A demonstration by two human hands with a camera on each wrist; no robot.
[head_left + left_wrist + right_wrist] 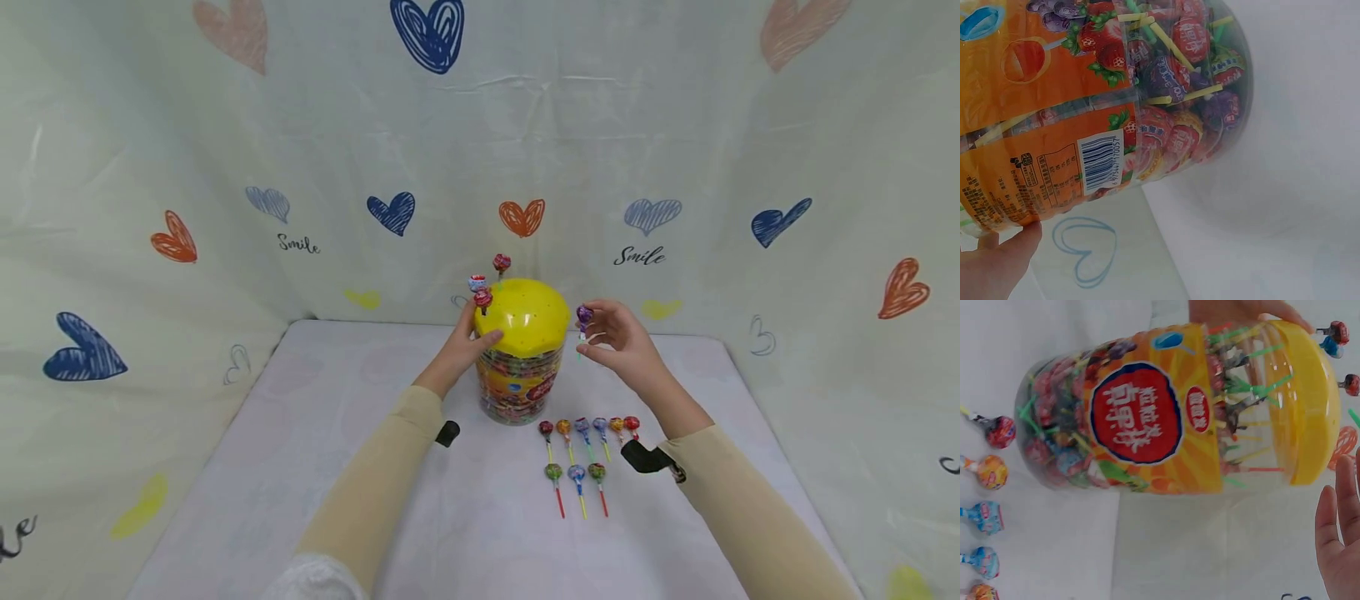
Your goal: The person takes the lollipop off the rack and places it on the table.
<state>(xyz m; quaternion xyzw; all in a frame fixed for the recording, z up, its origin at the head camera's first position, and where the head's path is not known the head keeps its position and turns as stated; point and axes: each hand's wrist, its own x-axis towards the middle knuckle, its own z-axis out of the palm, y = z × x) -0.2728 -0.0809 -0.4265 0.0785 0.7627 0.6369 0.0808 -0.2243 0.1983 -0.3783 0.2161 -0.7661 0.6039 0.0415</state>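
Note:
A clear plastic jar (517,383) full of wrapped lollipops stands upright on the table, with an orange label and a domed yellow lid (528,312). Three lollipops (483,297) stick up from the lid's left side. My left hand (459,352) grips the jar at the lid from the left, its thumb on the lid's front. To the right of the lid, my right hand (621,335) pinches a purple-wrapped lollipop (584,315) by its stick, head up. In the left wrist view, the jar's barcode side (1100,159) fills the upper left.
In front of the jar, two rows of lollipops lie on the white tabletop (450,517): several in the far row (582,427) and three in the near row (576,473). A curtain (465,142) printed with hearts hangs behind and around the table.

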